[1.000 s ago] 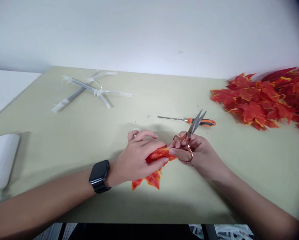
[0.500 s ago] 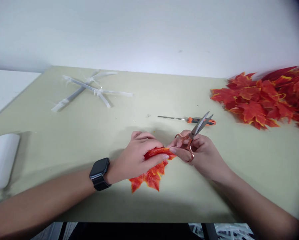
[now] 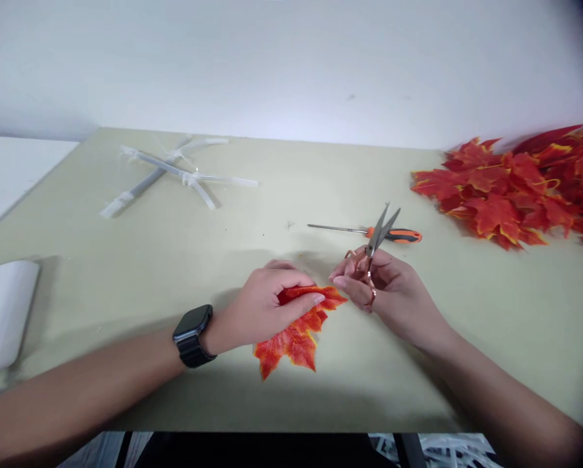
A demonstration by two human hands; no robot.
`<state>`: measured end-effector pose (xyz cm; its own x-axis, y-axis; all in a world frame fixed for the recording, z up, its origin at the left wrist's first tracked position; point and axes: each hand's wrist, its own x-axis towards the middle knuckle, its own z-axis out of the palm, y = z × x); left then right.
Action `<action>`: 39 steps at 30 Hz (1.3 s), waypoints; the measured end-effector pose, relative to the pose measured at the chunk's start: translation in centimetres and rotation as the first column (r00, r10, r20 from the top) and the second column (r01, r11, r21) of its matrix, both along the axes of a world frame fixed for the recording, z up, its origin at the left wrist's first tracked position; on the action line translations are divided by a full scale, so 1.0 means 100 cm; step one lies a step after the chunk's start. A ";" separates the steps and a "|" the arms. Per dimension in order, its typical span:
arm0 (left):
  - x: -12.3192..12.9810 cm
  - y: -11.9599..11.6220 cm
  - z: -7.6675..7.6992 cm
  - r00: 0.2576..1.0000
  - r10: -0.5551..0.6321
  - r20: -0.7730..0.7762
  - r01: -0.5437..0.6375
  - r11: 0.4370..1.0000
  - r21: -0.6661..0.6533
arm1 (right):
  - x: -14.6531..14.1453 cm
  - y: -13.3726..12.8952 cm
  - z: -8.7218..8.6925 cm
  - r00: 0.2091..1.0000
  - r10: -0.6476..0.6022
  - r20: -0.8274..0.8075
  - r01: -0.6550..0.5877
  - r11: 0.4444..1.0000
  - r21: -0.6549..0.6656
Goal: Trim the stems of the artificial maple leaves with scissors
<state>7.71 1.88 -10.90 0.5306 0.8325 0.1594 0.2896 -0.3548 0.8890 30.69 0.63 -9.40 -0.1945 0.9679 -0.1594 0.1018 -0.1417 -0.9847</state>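
A red-orange artificial maple leaf point(image 3: 291, 344) with yellow edges is folded over at its top. My left hand point(image 3: 266, 305), with a black watch on the wrist, pinches that fold between thumb and fingers. Just right of the leaf, my right hand point(image 3: 393, 292) holds copper-handled scissors point(image 3: 376, 240), their blades slightly parted and pointing away from me. The right fingertips are apart from the leaf.
Behind the scissors lies an orange and black screwdriver point(image 3: 403, 236). Whitish tubes joined into branches point(image 3: 174, 169) are at the back left. Red leaves point(image 3: 496, 195) are heaped at the back right. A white object point(image 3: 8, 312) sits at the left edge.
My right hand has let go of the leaf's fold and moved slightly right. The scissors' blades have swung left and point more upright. The leaf's right tip has opened out.
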 end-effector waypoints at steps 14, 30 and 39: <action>-0.028 0.032 0.006 0.977 -0.080 0.198 0.189 0.753 -0.630 | 0.025 0.010 0.015 0.898 0.296 0.325 -0.283 0.955 -0.087; -0.028 0.037 0.005 0.972 -0.173 0.160 0.235 0.728 -0.644 | 0.023 0.004 0.017 0.741 0.427 0.518 -0.471 0.880 -0.051; -0.028 0.038 0.006 0.970 -0.202 0.137 0.244 0.757 -0.606 | 0.022 0.002 0.019 0.668 0.408 0.622 -0.526 0.850 0.007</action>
